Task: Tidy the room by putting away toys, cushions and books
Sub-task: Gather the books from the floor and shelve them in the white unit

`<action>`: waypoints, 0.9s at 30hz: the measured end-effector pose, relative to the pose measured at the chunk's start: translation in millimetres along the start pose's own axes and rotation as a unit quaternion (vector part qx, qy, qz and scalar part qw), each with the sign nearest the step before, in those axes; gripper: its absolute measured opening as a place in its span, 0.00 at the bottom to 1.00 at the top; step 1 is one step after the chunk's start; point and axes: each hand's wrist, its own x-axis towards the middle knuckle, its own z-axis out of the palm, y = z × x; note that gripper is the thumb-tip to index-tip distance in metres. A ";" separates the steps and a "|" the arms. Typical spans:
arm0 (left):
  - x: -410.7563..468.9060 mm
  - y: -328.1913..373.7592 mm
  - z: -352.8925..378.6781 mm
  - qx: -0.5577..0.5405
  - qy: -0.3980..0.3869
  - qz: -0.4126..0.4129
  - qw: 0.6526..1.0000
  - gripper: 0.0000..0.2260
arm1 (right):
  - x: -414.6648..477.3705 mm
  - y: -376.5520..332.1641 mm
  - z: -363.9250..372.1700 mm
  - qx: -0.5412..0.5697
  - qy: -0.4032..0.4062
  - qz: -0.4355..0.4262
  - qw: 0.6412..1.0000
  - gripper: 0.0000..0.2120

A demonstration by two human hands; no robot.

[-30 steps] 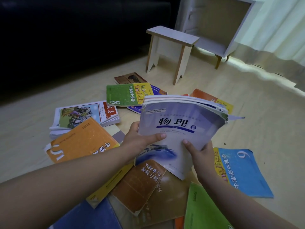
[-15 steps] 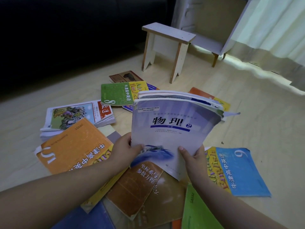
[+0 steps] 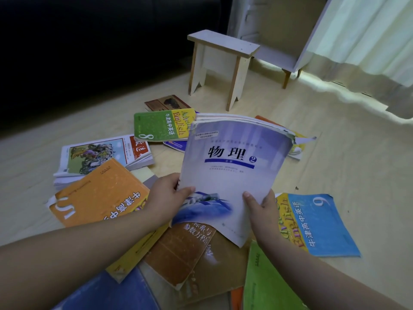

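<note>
I hold a small stack of books upright above the floor, with a pale purple physics book (image 3: pixel 234 166) in front. My left hand (image 3: pixel 167 195) grips its lower left edge, thumb on the cover. My right hand (image 3: pixel 259 206) grips the lower right edge, thumb on the cover too. Around them several books lie scattered on the wooden floor: an orange one (image 3: pixel 98 195), a green one (image 3: pixel 161 127), a blue one (image 3: pixel 317 224), a brown one (image 3: pixel 181 251) and a picture-cover one (image 3: pixel 100 153).
A small pale wooden stool (image 3: pixel 221 61) stands beyond the books. Behind it is an open white cabinet (image 3: pixel 281 32) on short legs. Curtains (image 3: pixel 368 36) hang at the right. A dark sofa (image 3: pixel 89 41) fills the upper left.
The held stack has tilted more upright. My left thumb has slid lower on the cover. The view has shifted slightly; the floor books have not moved.
</note>
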 end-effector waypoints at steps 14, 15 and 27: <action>-4.0 52.0 -43.8 -0.059 0.009 0.013 0.998 0.04 | 5.5 -74.1 -18.5 -0.058 -0.010 -0.088 0.994 0.14; 0.5 53.7 -46.0 -0.059 0.009 0.012 0.998 0.04 | 10.0 -77.6 -17.4 -0.059 -0.018 -0.087 0.994 0.14; 21.1 126.2 -125.2 -0.013 -0.025 -0.072 0.997 0.08 | 34.0 -178.1 -1.9 -0.095 -0.103 0.015 0.990 0.24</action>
